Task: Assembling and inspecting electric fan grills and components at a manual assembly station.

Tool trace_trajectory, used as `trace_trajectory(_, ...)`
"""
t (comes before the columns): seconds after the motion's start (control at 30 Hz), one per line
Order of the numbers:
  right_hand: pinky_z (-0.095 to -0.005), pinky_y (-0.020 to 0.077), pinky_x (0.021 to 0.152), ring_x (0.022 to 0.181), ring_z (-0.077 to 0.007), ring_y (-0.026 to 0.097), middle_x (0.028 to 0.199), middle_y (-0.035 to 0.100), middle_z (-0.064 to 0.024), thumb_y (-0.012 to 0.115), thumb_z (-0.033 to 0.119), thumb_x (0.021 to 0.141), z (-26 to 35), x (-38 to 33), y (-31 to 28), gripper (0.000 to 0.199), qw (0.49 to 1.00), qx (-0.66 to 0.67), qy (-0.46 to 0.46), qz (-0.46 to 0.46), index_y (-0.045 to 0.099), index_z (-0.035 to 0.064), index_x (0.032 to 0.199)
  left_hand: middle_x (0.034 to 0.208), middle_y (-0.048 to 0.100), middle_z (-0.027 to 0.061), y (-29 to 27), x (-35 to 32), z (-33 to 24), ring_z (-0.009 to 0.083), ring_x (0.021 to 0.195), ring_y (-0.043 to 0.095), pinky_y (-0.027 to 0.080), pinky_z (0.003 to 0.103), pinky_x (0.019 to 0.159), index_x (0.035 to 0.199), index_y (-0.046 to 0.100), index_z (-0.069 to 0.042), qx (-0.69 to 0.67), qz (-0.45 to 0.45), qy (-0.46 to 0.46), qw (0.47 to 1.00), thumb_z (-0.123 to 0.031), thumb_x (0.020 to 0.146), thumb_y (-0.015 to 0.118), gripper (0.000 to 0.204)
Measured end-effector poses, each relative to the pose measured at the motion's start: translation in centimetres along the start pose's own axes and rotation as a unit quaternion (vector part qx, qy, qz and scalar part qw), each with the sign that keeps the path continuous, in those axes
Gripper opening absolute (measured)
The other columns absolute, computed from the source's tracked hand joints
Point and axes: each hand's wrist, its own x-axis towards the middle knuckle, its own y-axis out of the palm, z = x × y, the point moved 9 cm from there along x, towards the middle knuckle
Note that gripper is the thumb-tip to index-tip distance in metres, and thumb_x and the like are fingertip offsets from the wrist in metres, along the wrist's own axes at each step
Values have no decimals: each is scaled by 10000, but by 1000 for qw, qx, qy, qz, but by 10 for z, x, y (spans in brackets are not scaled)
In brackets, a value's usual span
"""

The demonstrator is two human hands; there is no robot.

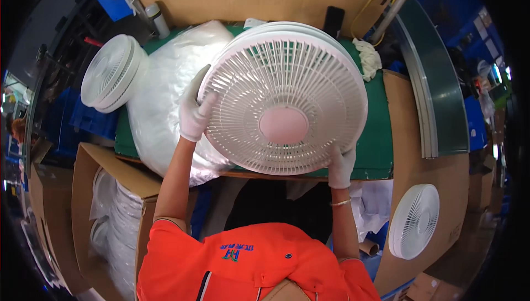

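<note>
A large round white fan grille (243, 96) with a plain disc at its centre is tilted toward me over the table. My left hand (193, 110), in a white glove, grips its left rim with the thumb on the front. At the lower right edge, my gloved right hand (342, 167) closes on the rim, its fingers partly hidden. More white rims (292, 26) show behind the grille's top edge; I cannot tell whether they are apart from it. Left of the grille lies a pile of clear plastic bags (165, 85).
White grilles (113, 72) are stacked at the far left; another grille (414, 221) is at the right by cardboard. An open carton (149, 182) holds plastic-wrapped pieces. On the green table (378, 130) are a bottle (158, 20), a dark phone-like object (333, 21) and a cloth (366, 58).
</note>
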Motion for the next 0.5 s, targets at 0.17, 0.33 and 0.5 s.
trace_trajectory(0.17, -315, 401, 952, 1110, -184, 505, 1232, 521, -106, 729, 217, 795, 46, -20, -23, 653, 990, -78, -91, -74, 404, -36, 1301, 1304, 524, 186, 45, 8, -16, 242, 1215, 497, 375, 337, 1017, 1381, 389, 49, -23, 64, 27, 997, -578, 771, 677, 921)
trace_trajectory(0.33, -332, 368, 1020, 1200, -211, 458, 1340, 431, -107, 847, 184, 651, 6, -25, -45, 989, 993, -99, -35, -53, 259, 3, 1425, 1335, 491, 196, 63, 9, -23, 250, 1231, 479, 358, 345, 1030, 1396, 352, 61, 2, 123, 40, 992, -688, 700, 678, 1073)
trace_trajectory(0.5, -347, 343, 1062, 1288, -215, 381, 1459, 311, -125, 825, 107, 669, -5, -27, -46, 1092, 997, -78, -15, -25, 111, 49, 1494, 1332, 489, 202, 70, 16, -16, 258, 1237, 472, 349, 347, 1035, 1391, 349, 76, 1, 146, 34, 989, -722, 672, 675, 1122)
